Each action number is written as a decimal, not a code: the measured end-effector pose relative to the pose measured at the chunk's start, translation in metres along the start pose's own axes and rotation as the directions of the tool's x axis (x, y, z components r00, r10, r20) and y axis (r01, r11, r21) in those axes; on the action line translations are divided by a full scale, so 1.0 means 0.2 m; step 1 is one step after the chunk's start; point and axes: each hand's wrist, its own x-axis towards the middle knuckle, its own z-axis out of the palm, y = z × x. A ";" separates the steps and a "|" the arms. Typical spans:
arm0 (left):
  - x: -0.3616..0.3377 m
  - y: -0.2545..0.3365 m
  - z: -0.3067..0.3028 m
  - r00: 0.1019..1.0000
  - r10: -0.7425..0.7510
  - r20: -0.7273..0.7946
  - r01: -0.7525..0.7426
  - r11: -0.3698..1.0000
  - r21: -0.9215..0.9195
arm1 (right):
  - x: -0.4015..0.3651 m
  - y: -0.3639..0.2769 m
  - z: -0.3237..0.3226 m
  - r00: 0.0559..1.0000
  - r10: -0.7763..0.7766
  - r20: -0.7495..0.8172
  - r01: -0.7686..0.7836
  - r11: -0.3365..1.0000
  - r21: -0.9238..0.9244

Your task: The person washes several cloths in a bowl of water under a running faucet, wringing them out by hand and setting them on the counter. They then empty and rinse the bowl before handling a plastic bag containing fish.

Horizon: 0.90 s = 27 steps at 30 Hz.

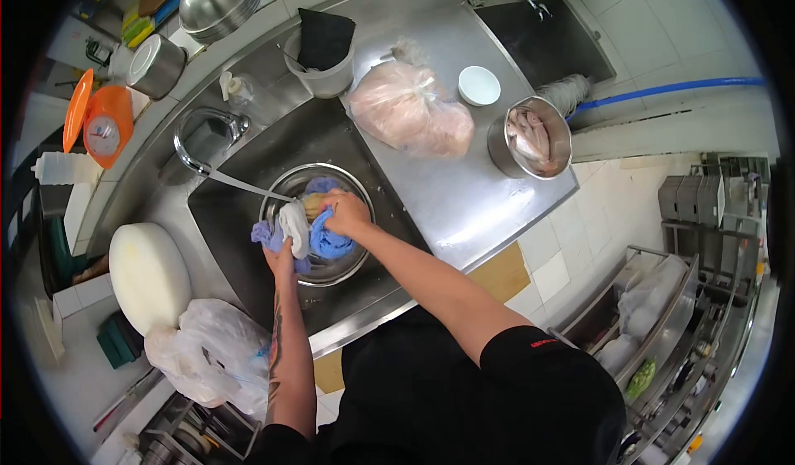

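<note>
In the steel bowl [325, 278], the left hand [280, 258] wraps its fingers tight round a white and lilac cloth [291, 223]. Beside it, the right hand [346, 214] clenches a blue cloth [331, 244]. Beyond the bowl, the tap [199, 138] pours water into it.

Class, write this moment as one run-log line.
left hand: grips white cloth | right hand: grips blue cloth | place: metal bowl in sink | tap: running
</note>
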 end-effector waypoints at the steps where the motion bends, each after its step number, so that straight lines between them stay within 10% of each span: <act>1: 0.03 -0.01 0.00 1.000 0.012 -0.006 -0.012 0.996 -0.088 | 0.00 0.00 0.06 0.997 0.043 -0.065 -0.045 0.999 -0.023; 6: 0.14 -0.01 -0.03 0.997 0.074 0.016 -0.076 0.972 0.222 | 0.14 -0.01 0.27 0.932 0.194 0.307 -0.207 0.978 0.011; 10: 0.33 0.12 0.00 0.989 0.097 0.112 -0.144 0.801 0.581 | 0.43 -0.24 0.37 0.998 0.003 -0.067 -0.011 0.993 -0.113; 12: 0.48 0.17 0.07 0.948 0.234 0.215 -0.297 0.896 0.332 | 0.62 -0.38 0.43 0.986 -0.043 -0.161 0.101 0.922 0.374; 13: 0.36 0.48 0.13 0.982 -0.050 0.183 0.023 0.989 0.147 | 0.63 -0.43 0.44 0.992 0.046 -0.118 0.041 0.763 0.645; 14: 0.29 0.66 0.16 0.982 -0.048 0.183 0.022 0.989 0.143 | 0.62 -0.50 0.43 0.992 0.119 -0.050 -0.021 0.527 0.850; 16: 0.22 0.84 0.21 0.946 -0.136 0.296 0.227 0.927 -0.300 | 0.61 -0.61 0.42 0.970 0.203 -0.135 0.031 0.447 0.894; 18: 0.19 0.82 0.29 0.941 -0.105 0.323 0.207 0.931 -0.301 | 0.59 -0.66 0.39 0.931 0.298 -0.213 0.095 0.365 0.926; 20: 0.09 0.80 0.42 0.970 0.203 0.136 -0.115 0.869 -0.481 | 0.60 -0.67 0.31 0.913 0.267 -0.308 0.178 0.417 0.891; 24: -0.02 0.81 0.49 0.965 0.216 0.147 -0.093 0.809 -0.581 | 0.54 -0.72 0.16 0.935 0.305 -0.181 0.002 0.505 0.863; 27: 0.25 0.66 0.52 0.976 0.215 -0.030 -0.211 0.906 -0.367 | 0.63 -0.55 0.39 0.956 0.109 -0.271 0.199 0.436 0.878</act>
